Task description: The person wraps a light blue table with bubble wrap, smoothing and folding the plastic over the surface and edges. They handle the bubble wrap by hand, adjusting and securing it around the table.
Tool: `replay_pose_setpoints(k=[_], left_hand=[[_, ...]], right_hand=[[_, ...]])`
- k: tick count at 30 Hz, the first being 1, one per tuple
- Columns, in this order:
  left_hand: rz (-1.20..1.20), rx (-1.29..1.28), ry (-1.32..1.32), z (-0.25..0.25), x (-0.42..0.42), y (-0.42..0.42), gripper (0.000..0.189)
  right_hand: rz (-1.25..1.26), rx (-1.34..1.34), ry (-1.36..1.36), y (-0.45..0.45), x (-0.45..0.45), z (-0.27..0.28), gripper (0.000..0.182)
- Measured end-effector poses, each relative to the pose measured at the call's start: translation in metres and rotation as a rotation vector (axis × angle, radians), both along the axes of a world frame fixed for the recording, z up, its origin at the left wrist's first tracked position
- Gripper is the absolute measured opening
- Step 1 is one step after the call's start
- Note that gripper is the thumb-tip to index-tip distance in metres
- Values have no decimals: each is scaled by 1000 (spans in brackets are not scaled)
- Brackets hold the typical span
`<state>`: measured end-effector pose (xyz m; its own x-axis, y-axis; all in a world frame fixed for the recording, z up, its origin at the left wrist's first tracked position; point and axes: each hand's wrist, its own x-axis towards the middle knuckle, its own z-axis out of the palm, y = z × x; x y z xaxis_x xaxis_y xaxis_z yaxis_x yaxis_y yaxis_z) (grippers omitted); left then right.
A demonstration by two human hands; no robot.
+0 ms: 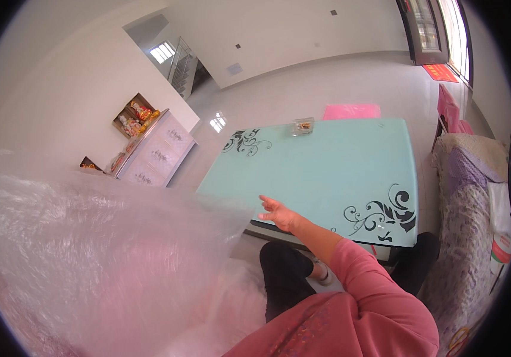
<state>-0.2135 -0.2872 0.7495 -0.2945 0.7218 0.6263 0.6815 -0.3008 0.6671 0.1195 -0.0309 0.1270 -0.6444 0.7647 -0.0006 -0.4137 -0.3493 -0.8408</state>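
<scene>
My right hand [277,214] reaches over the near edge of a pale green table [318,165] with black floral scrolls. Its fingers are spread and hold nothing. Close to its left is the corner of a large, crinkled sheet of clear plastic film [126,236], which is blurred and fills the lower left of the view. Whether the fingertips touch the film cannot be told. My left hand does not show; the film covers the area on that side. A glass ashtray [303,126] with something inside sits at the table's far edge.
A fabric-covered sofa [458,223] runs along the right. Beyond the table's far edge lies a pink item [352,111]. At the left stands a light cabinet [159,154] with figurines [132,118] behind it. A pink-covered chair [449,109] is near the open door [431,35].
</scene>
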Motion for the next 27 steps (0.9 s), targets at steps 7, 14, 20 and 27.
replay_pose_setpoints(k=[7, 14, 20, 27], left_hand=[[30, 84, -146, -10, -50, -38, 28], [37, 128, -277, -29, -102, -52, 28], [-22, 67, -361, -65, -131, -20, 28], [-164, -173, -371, -144, -111, 74, 27]], right_hand=[[324, 853, -450, -38, -64, 30, 64], [276, 888, -517, -12, 16, 30, 21], [-139, 760, -705, 11, 203, 82, 23], [-508, 494, -494, -38, 393, 86, 15]])
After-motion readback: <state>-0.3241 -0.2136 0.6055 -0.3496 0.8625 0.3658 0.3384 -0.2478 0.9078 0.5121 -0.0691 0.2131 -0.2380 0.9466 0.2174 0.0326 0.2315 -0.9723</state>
